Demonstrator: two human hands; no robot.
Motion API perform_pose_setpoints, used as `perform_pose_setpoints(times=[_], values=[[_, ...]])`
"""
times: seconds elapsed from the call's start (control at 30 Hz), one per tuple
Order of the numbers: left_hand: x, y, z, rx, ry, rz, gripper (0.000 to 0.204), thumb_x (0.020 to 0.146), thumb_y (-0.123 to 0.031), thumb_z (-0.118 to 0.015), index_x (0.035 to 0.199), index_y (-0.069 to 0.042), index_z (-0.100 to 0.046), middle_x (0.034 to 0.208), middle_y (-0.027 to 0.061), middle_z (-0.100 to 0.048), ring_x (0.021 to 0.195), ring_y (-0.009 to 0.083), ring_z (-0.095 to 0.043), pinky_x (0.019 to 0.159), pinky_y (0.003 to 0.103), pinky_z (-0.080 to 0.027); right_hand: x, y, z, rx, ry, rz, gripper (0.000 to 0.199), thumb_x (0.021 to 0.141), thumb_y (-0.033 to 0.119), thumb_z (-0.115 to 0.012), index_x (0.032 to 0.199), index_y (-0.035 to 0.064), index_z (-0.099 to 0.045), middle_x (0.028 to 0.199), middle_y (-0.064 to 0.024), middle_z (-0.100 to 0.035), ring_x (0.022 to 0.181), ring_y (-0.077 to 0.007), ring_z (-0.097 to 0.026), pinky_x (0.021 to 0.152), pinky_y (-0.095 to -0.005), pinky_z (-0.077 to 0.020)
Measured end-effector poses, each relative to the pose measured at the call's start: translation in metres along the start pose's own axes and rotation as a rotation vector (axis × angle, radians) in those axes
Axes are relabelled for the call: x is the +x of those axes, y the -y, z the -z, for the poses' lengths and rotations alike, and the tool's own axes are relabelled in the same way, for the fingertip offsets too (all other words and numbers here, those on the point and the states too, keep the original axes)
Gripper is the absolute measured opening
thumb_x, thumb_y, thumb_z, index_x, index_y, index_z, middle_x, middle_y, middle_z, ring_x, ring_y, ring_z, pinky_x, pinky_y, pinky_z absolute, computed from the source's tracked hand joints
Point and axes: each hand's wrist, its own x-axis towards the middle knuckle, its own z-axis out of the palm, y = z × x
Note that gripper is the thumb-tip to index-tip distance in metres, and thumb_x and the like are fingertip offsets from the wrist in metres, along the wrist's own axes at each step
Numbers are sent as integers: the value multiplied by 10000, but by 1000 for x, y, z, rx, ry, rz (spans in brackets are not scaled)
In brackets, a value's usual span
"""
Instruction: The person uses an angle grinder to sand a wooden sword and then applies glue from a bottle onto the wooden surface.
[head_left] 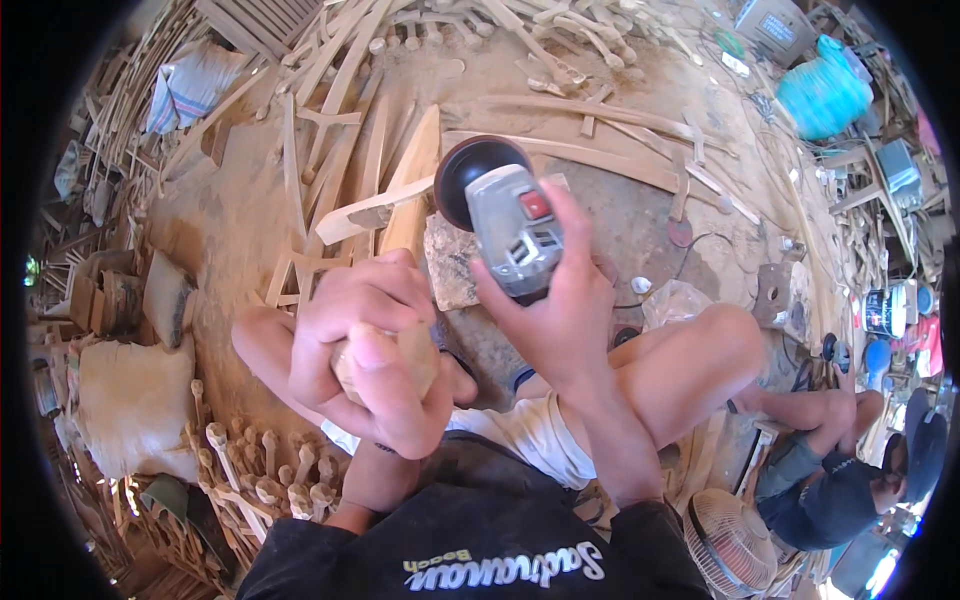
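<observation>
My right hand point(563, 315) is wrapped round the grey body of an angle grinder point(515, 225) with a red switch. A round black disc point(468, 178) sits at the grinder's far end, out in front of me. My left hand point(370, 340) is closed round a pale rounded wooden piece point(410, 365), close to my body. Fingers hide much of that piece. Beyond the left hand a pale pointed length of wood point(412, 190) runs away from me; I cannot tell whether it joins the held piece. Grinder and held piece are apart.
Several carved wooden sticks point(270, 470) stand at lower left, beside a pale cushion point(138, 408). Long wooden strips point(590, 155) lie ahead on dusty ground. A stone block point(450, 262) lies between my legs. At lower right are a fan point(730, 540) and another person point(825, 490).
</observation>
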Motion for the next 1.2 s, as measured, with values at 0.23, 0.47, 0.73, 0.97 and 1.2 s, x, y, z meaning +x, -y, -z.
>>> perform_pose_setpoints(times=[0.23, 0.47, 0.73, 0.97, 1.2], values=[[11, -1, 11, 39, 29, 13, 189, 993, -171, -548, 969, 14, -520, 890, 131, -536, 716, 224, -544, 719, 440, -472, 13, 2, 2, 2, -37, -24, 885, 843, 321, -877, 1564, 114, -407, 1246, -210, -725, 1025, -402, -760, 822, -460, -611], [95, 27, 39, -235, 168, -127, 580, 935, -254, -755, 1309, 36, -420, 1005, 156, -596, 809, 207, -604, 754, 421, -552, 62, 44, 54, 45, -31, 75, 846, 824, 215, -893, 1524, 80, -437, 1213, -190, -739, 1073, -335, -770, 897, -417, -609], [115, 56, 49, -360, 138, -58, 213, 904, -113, -665, 1065, 15, -608, 905, 128, -642, 729, 210, -613, 848, 404, -575, 45, 47, 61, 189, -170, 69, 806, 840, 83, -868, 1510, 24, -426, 1362, -150, -589, 1227, -225, -615, 1076, -373, -490], [99, 30, 44, -563, 137, -150, 248, 836, -55, -716, 1051, 38, -635, 829, 149, -655, 718, 177, -599, 662, 308, -478, 40, 33, 49, 136, -243, 149, 848, 843, 180, -884, 1542, 62, -419, 1288, -201, -693, 1128, -291, -722, 969, -400, -569], [52, 26, 19, -472, 153, -87, 259, 838, -104, -749, 1042, 0, -628, 862, 148, -668, 760, 182, -613, 687, 305, -481, 28, 22, 34, 26, -79, 31, 846, 863, 306, -864, 1574, 195, -419, 1216, -210, -741, 1023, -404, -762, 847, -471, -612]])
